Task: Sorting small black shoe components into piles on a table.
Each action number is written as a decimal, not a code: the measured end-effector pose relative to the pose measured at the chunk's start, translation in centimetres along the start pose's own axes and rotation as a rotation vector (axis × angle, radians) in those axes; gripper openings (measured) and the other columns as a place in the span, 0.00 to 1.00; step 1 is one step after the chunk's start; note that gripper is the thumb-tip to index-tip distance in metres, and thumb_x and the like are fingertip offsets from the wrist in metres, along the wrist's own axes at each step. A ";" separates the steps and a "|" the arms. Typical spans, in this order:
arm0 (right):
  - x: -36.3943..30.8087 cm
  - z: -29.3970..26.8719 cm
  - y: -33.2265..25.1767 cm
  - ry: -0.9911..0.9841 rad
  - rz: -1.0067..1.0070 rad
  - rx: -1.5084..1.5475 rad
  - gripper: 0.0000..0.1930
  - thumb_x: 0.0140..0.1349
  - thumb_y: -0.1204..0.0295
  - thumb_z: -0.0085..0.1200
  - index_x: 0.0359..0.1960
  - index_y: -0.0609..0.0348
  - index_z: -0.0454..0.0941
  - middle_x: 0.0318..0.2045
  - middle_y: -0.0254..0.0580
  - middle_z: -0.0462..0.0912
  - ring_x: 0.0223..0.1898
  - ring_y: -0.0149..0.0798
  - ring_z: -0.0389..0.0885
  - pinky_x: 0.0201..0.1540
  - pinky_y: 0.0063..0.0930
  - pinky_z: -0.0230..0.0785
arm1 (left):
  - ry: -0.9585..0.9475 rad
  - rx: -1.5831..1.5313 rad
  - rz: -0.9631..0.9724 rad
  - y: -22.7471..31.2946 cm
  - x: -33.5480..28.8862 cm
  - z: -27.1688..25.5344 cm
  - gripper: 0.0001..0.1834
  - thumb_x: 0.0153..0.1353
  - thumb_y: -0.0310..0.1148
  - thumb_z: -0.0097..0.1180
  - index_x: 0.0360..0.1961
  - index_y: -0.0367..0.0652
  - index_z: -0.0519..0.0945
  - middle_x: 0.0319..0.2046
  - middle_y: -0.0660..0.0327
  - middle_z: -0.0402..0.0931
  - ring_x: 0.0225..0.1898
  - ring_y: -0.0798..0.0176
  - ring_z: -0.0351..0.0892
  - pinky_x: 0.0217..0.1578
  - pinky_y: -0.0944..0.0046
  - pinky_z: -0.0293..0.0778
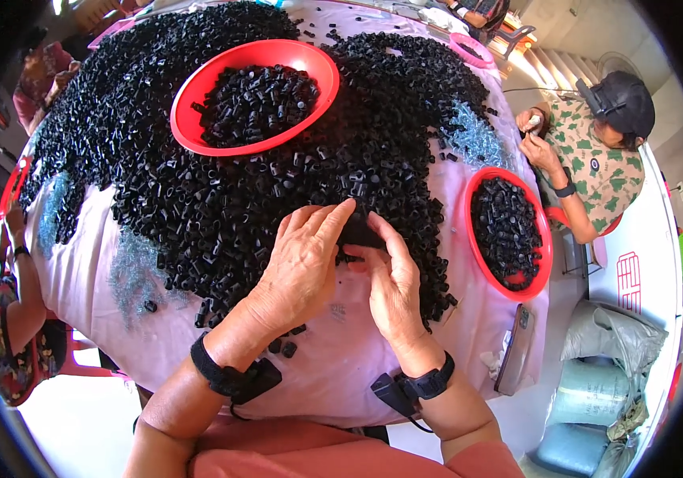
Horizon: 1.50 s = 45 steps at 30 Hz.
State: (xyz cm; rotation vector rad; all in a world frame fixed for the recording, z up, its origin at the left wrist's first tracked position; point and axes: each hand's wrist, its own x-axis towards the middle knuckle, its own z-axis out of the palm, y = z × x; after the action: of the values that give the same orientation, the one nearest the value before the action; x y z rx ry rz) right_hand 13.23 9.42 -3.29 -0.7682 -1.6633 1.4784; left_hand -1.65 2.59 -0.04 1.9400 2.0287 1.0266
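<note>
Black plastic pieces (222,199), small tube-shaped parts, lie in a huge heap over most of the pink tablecloth (333,366), and that heap is by far the largest thing in view, so most of the sorting looks undone. Patches of pale blue-grey bits (477,139) show through at the heap's edges.

Next in size, the big red bowl (198,131) stands on the far part of the pile with a modest mound of black parts in its middle; its red floor shows all round them, so it is nowhere near full. The smaller red bowl (544,255) at the right edge of the table holds a denser load, closer to filled. A co-worker in a patterned shirt (600,167) sits beyond it, hands raised, and another person's arm (23,287) rests at the left edge.

At the near edge of the heap the left hand (301,263) lies palm down, fingers stretched onto the parts, its tips on a dark clump (357,231). The right hand (393,283) meets it there, thumb and forefinger nipped toward the same clump. Both seem to pinch a piece between them, though black on black I cannot tell exactly what each holds.

A few stray parts (285,346) lie on bare cloth by the left wrist.
</note>
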 end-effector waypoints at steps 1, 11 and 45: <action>0.0 -0.1 0.5 0.009 0.005 0.038 0.21 0.74 0.83 0.40 0.68 0.65 0.66 0.60 0.49 0.73 0.47 0.36 0.85 0.44 0.25 0.81 | -0.036 -0.037 -0.015 0.2 0.1 -0.4 0.36 0.55 0.16 0.54 0.69 0.37 0.67 0.61 0.47 0.73 0.63 0.43 0.69 0.65 0.48 0.64; -0.3 -0.2 -0.8 0.012 0.061 -0.028 0.21 0.76 0.78 0.40 0.69 0.63 0.66 0.63 0.50 0.74 0.43 0.32 0.86 0.44 0.24 0.80 | 0.052 0.100 -0.035 -0.5 -0.6 -0.8 0.33 0.57 0.16 0.52 0.67 0.37 0.68 0.63 0.44 0.70 0.64 0.43 0.69 0.66 0.47 0.62; 0.5 -1.2 -1.4 -0.095 0.346 0.433 0.21 0.78 0.63 0.44 0.66 0.62 0.69 0.50 0.52 0.85 0.28 0.31 0.86 0.28 0.18 0.78 | 0.047 -0.045 -0.027 0.4 -1.6 -1.9 0.14 0.58 0.22 0.59 0.47 0.39 0.83 0.43 0.54 0.82 0.47 0.49 0.80 0.52 0.51 0.72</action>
State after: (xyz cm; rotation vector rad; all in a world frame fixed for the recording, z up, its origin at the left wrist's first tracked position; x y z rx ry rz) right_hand 14.05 10.25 -1.83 -0.7731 -1.2435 2.0570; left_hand -2.09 0.36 1.02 1.8787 2.0324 1.1115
